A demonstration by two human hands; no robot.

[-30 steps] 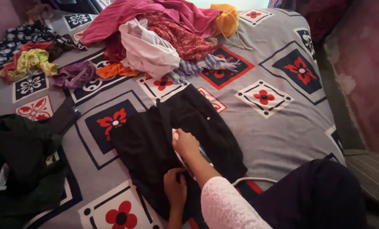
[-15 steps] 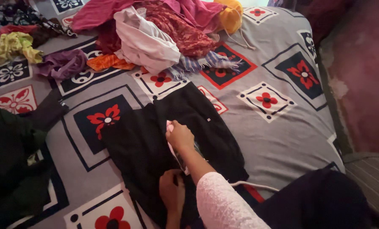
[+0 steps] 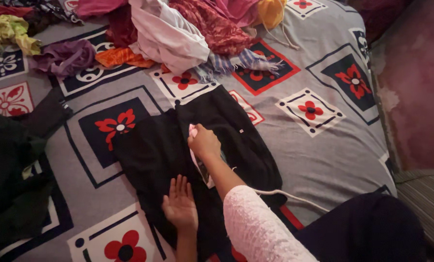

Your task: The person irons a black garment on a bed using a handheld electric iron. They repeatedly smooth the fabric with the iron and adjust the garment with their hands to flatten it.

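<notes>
Two hands work on a black garment (image 3: 178,150) spread over a patterned bedsheet (image 3: 314,150).

Head view: the right hand (image 3: 204,142) is closed around the handle of a pink-and-white iron (image 3: 200,167), which sits on the middle of the garment, its body running back under the wrist and its white cord (image 3: 294,198) trailing right. The left hand (image 3: 180,206) lies flat, fingers (image 3: 178,187) spread, pressing the cloth just near and left of the iron. A pile of clothes (image 3: 178,34) lies at the far edge.
</notes>
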